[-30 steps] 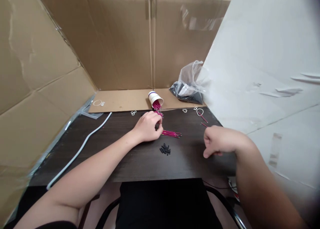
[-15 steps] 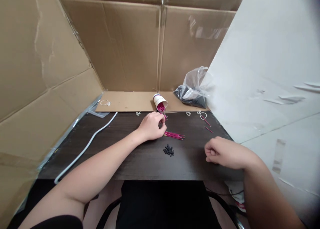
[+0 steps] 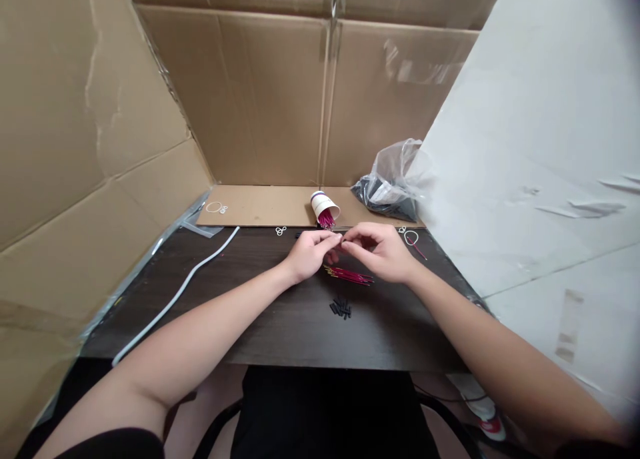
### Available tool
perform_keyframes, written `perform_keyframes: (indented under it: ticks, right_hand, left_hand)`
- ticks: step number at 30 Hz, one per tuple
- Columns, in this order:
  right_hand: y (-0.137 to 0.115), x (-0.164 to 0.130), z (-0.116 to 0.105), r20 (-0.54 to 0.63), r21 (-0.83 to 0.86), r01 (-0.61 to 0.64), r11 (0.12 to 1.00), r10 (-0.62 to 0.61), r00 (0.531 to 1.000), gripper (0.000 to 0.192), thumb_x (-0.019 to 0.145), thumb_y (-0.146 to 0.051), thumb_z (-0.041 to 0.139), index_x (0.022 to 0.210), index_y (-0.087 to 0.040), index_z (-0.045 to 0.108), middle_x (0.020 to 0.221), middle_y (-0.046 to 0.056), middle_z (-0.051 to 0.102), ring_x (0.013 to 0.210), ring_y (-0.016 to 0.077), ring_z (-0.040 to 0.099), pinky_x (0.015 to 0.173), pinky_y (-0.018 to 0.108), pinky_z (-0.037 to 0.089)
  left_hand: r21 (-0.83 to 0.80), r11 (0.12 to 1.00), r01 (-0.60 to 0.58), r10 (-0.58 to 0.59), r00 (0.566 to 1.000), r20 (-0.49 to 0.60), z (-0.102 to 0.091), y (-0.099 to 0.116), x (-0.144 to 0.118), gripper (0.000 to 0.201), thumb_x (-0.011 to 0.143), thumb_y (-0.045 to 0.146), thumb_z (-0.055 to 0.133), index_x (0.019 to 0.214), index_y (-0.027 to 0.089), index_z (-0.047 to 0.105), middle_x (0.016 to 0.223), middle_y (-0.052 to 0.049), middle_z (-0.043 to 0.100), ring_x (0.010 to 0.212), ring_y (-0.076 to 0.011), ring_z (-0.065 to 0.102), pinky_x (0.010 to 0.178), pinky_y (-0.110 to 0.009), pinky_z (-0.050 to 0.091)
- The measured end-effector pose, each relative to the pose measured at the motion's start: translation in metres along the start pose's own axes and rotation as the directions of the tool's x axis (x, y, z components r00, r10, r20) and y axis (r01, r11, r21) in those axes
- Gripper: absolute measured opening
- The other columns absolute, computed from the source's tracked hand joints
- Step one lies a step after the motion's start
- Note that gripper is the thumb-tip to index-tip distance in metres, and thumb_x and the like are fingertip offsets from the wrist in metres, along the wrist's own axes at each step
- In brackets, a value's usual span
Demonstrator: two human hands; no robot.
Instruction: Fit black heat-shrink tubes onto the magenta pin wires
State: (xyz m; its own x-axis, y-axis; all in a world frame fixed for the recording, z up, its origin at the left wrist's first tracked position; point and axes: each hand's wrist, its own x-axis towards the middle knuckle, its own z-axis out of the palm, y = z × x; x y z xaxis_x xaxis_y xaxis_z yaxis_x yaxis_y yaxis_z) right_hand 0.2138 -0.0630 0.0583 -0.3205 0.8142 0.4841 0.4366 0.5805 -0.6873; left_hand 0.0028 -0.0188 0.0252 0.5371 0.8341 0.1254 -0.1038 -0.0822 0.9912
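Meeting fingertip to fingertip over the dark worktop, the left hand and right hand pinch something thin and pink between them; each grip is narrow, thumb against forefinger, though what sits between them is too small to make out surely. Just below the hands, toward six o'clock, lies a small bundle of pink sticks, and further the same way a little heap of short black tubes. At twelve o'clock from the hands a paper cup lies tipped on its side on a cardboard sheet, pink sticks spilling from its mouth. Toward two o'clock sits a clear plastic bag with dark contents. A white cord runs off at eight o'clock.
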Motion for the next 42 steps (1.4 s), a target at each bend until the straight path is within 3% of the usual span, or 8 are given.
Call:
perform_keyframes:
  ticks: [4, 14, 18, 23, 26, 30, 38, 42]
  right_hand:
    - [0.013, -0.009, 0.011, -0.138, 0.028, -0.005, 1.000, 0.009, 0.990, 0.027, 0.105, -0.046, 0.075, 0.099, -0.021, 0.084, 0.087, 0.007, 0.077, 0.072, 0.0189, 0.064, 0.068, 0.034, 0.050]
    - [0.019, -0.016, 0.007, -0.114, -0.096, -0.060, 0.994, 0.049, 0.992, 0.028, 0.105, -0.047, 0.074, 0.104, -0.021, 0.085, 0.089, 0.007, 0.078, 0.068, 0.0175, 0.061, 0.068, 0.034, 0.049]
    - [0.028, -0.018, 0.000, 0.074, -0.164, -0.200, 0.966, 0.215, 0.974, 0.030, 0.097, -0.046, 0.082, 0.105, -0.018, 0.076, 0.087, 0.004, 0.075, 0.065, 0.0152, 0.058, 0.065, 0.031, 0.045]
    - [0.030, -0.019, -0.002, 0.339, -0.249, -0.065, 0.966, 0.150, 0.929, 0.021, 0.098, -0.036, 0.081, 0.098, -0.017, 0.073, 0.094, 0.006, 0.074, 0.080, 0.0178, 0.061, 0.075, 0.031, 0.044]
    - [0.028, -0.018, -0.003, 0.431, -0.234, -0.036, 0.972, 0.136, 0.892, 0.007, 0.102, -0.020, 0.072, 0.095, -0.018, 0.073, 0.093, 0.005, 0.074, 0.083, 0.0187, 0.063, 0.080, 0.032, 0.045]
    - [0.028, -0.015, -0.010, 0.516, -0.246, -0.024, 0.969, 0.152, 0.843, 0.012, 0.101, -0.011, 0.066, 0.092, -0.018, 0.071, 0.093, 0.005, 0.075, 0.086, 0.0202, 0.064, 0.086, 0.035, 0.046]
    - [0.033, -0.014, -0.023, 0.495, -0.210, -0.052, 0.976, 0.152, 0.856, 0.011, 0.103, -0.017, 0.062, 0.093, -0.019, 0.067, 0.090, 0.004, 0.072, 0.080, 0.0185, 0.060, 0.078, 0.033, 0.045]
    - [0.034, -0.013, -0.027, 0.299, -0.122, -0.121, 0.985, 0.153, 0.942, 0.012, 0.105, -0.028, 0.063, 0.102, -0.020, 0.072, 0.090, 0.004, 0.075, 0.076, 0.0176, 0.062, 0.074, 0.032, 0.047]
  left_hand:
    - [-0.059, 0.998, 0.027, -0.027, 1.000, 0.000, -0.001, -0.002, 0.001, 0.048, 0.088, 0.058, 0.088, 0.095, 0.011, 0.083, 0.087, -0.011, 0.079, 0.067, -0.0143, 0.066, 0.065, -0.028, 0.052]
    - [-0.051, 0.991, 0.125, -0.127, 0.991, -0.039, -0.005, -0.003, 0.000, 0.029, 0.088, 0.037, 0.094, 0.094, 0.010, 0.085, 0.089, -0.013, 0.082, 0.067, -0.0142, 0.068, 0.064, -0.029, 0.056]
    - [-0.010, 0.992, 0.129, -0.129, 0.980, -0.153, -0.003, -0.007, 0.003, 0.015, 0.091, 0.022, 0.089, 0.092, 0.009, 0.081, 0.084, -0.010, 0.081, 0.063, -0.0121, 0.068, 0.065, -0.027, 0.056]
    - [-0.005, 0.994, 0.112, -0.110, 0.961, -0.254, 0.000, -0.009, 0.004, 0.007, 0.092, 0.013, 0.083, 0.092, 0.009, 0.077, 0.084, -0.009, 0.080, 0.063, -0.0113, 0.067, 0.065, -0.026, 0.056]
    - [-0.006, 0.996, 0.086, -0.084, 0.958, -0.274, 0.002, -0.010, 0.004, 0.008, 0.092, 0.013, 0.084, 0.093, 0.010, 0.077, 0.086, -0.009, 0.081, 0.066, -0.0119, 0.068, 0.066, -0.026, 0.056]
    - [0.006, 0.998, 0.067, -0.064, 0.968, -0.244, 0.004, -0.014, 0.002, 0.014, 0.093, 0.018, 0.085, 0.104, 0.009, 0.081, 0.088, -0.010, 0.081, 0.068, -0.0130, 0.069, 0.067, -0.028, 0.058]
    - [0.080, 0.996, 0.039, -0.018, 0.970, -0.241, 0.005, -0.028, 0.001, 0.012, 0.096, 0.016, 0.081, 0.106, 0.010, 0.079, 0.090, -0.011, 0.082, 0.070, -0.0142, 0.071, 0.068, -0.029, 0.060]
    - [0.112, 0.992, 0.066, -0.031, 0.958, -0.284, 0.004, -0.029, 0.003, 0.009, 0.099, 0.011, 0.076, 0.107, 0.011, 0.078, 0.095, -0.012, 0.083, 0.072, -0.0141, 0.072, 0.071, -0.029, 0.060]
